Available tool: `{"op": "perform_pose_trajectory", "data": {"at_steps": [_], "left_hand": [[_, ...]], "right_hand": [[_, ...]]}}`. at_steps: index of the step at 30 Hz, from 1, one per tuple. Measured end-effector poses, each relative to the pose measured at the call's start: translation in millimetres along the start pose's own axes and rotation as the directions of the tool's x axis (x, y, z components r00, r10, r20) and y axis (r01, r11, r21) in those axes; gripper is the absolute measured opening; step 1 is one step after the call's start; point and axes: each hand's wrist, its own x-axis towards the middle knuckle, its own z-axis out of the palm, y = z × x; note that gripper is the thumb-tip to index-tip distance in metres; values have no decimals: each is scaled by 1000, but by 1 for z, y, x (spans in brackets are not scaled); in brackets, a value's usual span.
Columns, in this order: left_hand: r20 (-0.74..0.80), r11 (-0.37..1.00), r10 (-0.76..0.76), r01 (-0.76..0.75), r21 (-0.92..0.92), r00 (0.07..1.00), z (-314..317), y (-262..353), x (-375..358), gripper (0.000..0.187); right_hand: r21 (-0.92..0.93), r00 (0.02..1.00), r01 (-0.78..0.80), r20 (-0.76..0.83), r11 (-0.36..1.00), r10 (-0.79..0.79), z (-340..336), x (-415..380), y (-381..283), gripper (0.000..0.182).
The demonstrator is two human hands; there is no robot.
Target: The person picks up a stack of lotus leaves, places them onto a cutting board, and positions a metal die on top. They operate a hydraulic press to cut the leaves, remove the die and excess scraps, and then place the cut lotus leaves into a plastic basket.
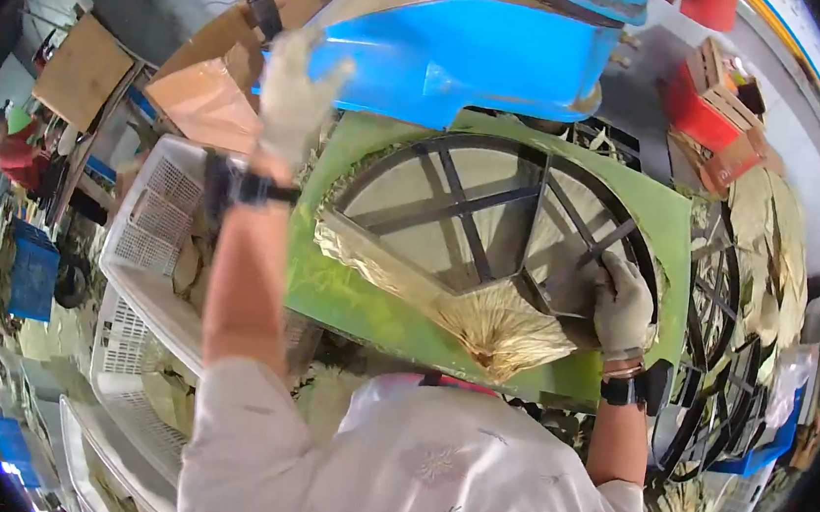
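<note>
A black fan-shaped frame with crossing bars [464, 206] lies on a green board [374, 317]. Beneath it is a dried, pale brown leaf-like sheet [507, 327], pleated to a point at the near edge and sticking out past the frame. My right hand [624, 311], in a pale glove, is closed at the frame's right side by a bar, its fingertips partly hidden. My left hand [295, 97], also gloved and slightly blurred, is raised beside the blue tub [508, 58], thumb apart from the fingers, with nothing visible in it.
White perforated crates [152, 216] with leaf pieces stand on the left, near a cardboard box [212, 104]. More black frames [713, 394] and stacked dried sheets [771, 251] are on the right. A red crate [696, 106] sits at the back right. Another person [20, 149] is far left.
</note>
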Motion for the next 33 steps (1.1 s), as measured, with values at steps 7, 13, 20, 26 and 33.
{"op": "perform_pose_trajectory", "data": {"at_steps": [7,13,20,26,33], "left_hand": [[-162,972,-53,88,216,985,-2,-118,148,66],[95,968,-220,205,146,971,8,-156,164,37],[111,977,-177,161,138,978,-14,-147,141,33],[-54,976,-145,151,155,988,-71,-38,43,32],[-9,975,220,-220,-33,976,-132,79,-78,48]], "right_hand": [[74,1000,-21,7,997,20,3,2,1,26],[80,996,-90,-4,993,90,0,3,-8,25],[81,996,-79,-43,994,83,0,-2,-3,24],[-37,988,-33,-152,999,27,0,-5,-3,23],[378,931,308,-310,873,-194,-34,-7,-82,20]]}}
